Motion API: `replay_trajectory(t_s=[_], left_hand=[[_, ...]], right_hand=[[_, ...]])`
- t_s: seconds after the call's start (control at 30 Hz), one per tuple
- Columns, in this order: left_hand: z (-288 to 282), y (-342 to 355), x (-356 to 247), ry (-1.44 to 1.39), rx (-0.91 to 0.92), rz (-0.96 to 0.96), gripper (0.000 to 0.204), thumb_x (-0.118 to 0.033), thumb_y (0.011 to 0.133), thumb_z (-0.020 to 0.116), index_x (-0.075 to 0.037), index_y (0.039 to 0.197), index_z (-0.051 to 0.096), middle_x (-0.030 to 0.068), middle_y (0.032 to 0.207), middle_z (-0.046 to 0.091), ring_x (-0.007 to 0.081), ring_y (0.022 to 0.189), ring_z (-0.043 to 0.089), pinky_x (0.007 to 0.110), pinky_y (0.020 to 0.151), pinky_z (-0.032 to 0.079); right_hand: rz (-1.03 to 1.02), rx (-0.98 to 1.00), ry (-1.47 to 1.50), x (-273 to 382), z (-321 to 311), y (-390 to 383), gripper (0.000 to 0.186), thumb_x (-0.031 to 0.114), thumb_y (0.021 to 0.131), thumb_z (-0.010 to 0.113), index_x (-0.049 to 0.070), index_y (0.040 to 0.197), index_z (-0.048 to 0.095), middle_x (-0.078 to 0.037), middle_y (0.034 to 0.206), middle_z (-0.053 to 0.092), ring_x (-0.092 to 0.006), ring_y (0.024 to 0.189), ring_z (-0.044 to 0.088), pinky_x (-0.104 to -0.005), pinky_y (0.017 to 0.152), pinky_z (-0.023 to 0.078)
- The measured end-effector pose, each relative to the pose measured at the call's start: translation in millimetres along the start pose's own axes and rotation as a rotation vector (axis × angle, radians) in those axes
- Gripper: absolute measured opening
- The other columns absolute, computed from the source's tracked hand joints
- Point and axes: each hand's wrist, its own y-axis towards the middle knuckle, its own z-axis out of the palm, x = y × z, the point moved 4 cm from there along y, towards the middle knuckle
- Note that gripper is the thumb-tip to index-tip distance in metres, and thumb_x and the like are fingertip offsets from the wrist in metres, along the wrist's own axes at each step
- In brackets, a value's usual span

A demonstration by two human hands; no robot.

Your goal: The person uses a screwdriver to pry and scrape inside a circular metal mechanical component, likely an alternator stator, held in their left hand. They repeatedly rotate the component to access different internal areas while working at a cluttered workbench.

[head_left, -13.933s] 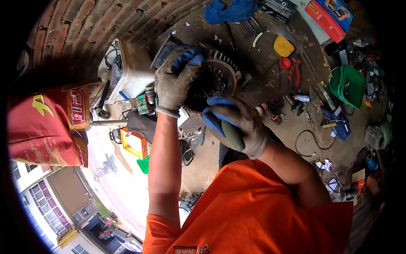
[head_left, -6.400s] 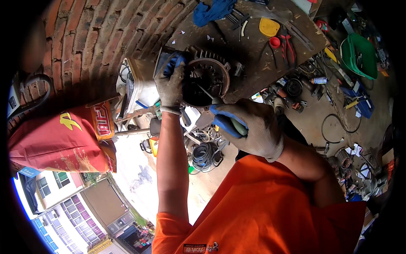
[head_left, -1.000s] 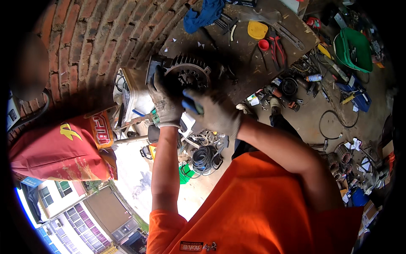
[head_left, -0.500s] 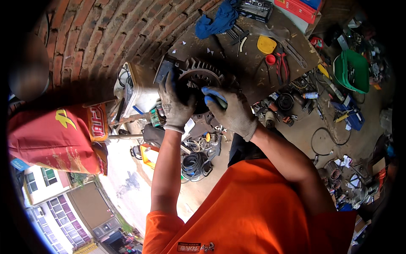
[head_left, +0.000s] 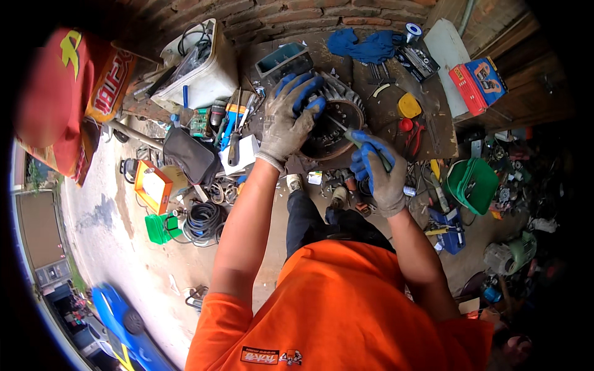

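Note:
A dark, round motor housing (head_left: 357,117) with cooling fins lies on the workbench, its open side toward me. My left hand (head_left: 289,117), in a grey glove with blue fingertips, rests at the housing's left side. Its fingers are bent together around something small that I cannot make out. My right hand (head_left: 382,173), gloved alike, grips a screwdriver (head_left: 357,137) by its green handle. The thin shaft slants up and left into the housing's opening; the tip is hard to see. A grey-blue terminal box (head_left: 286,60) sits at the housing's far left.
Behind the housing are a blue cloth (head_left: 365,46) and a socket set (head_left: 418,63). Red-handled pliers (head_left: 415,140) and a yellow lid (head_left: 409,105) lie to the right. A white bucket (head_left: 213,74) stands left. Cables, parts and a green basket (head_left: 475,185) crowd the floor.
The view has turned, and the screwdriver's shaft now shows. My right hand has drawn back from the housing toward the lower right. My left hand's fingers, formerly stretched, are now bent.

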Motion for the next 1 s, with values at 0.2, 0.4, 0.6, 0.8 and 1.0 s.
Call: replay_trajectory(t_s=[0.2,0.4,0.6,0.8,1.0], left_hand=[[-3.2,7.8,4.4,-0.067,-0.001,-0.081,0.045,-0.04,0.096,0.063,-0.014,0.132,0.068,0.0143,0.141,0.061,0.0401,0.137,0.049,0.049,0.115,0.037],[-4.5,17.1,13.7,-0.121,-0.015,-0.099,0.043,-0.042,0.096,0.061,-0.016,0.13,0.068,0.0137,0.138,0.063,0.036,0.133,0.053,0.046,0.114,0.038],[-6.0,15.6,11.1,-0.085,-0.069,-0.126,0.042,-0.039,0.097,0.063,-0.012,0.129,0.069,0.0146,0.134,0.065,0.0341,0.128,0.058,0.042,0.11,0.043],[-3.9,11.8,4.5,-0.065,-0.096,-0.15,0.041,-0.041,0.095,0.064,-0.017,0.127,0.07,0.0124,0.134,0.065,0.0333,0.128,0.056,0.043,0.111,0.041],[-6.0,12.4,10.5,-0.09,-0.043,-0.263,0.051,-0.052,0.094,0.061,-0.019,0.132,0.067,0.0073,0.142,0.061,0.03,0.136,0.051,0.044,0.118,0.035]], right_hand=[[0.02,-0.097,-0.105,60.1,-8.5,-20.6,0.029,0.019,0.103,0.06,0.005,0.126,0.069,0.001,0.08,0.065,-0.002,0.064,0.055,-0.0171,0.057,0.044],[-0.2,-0.132,-0.241,101.4,-28.7,-22.1,0.03,0.02,0.099,0.067,-0.004,0.117,0.067,-0.006,0.099,0.072,-0.0048,0.07,0.057,-0.0196,0.064,0.047],[-0.34,0.125,-0.475,105.7,-5.1,11.2,0.024,0.008,0.092,0.066,-0.001,0.113,0.07,-0.012,0.104,0.071,-0.0163,0.094,0.067,-0.0293,0.088,0.052],[-0.372,0.335,-0.042,96.3,33.3,36.4,0.033,0.028,0.095,0.065,-0.004,0.095,0.071,-0.01,0.077,0.064,-0.0185,0.073,0.059,-0.037,0.077,0.054],[-0.578,0.517,-0.145,112.8,56.2,50.0,0.048,0.039,0.106,0.043,0.008,0.071,0.051,-0.006,0.063,0.045,-0.0195,0.058,0.043,-0.0417,0.062,0.046]])
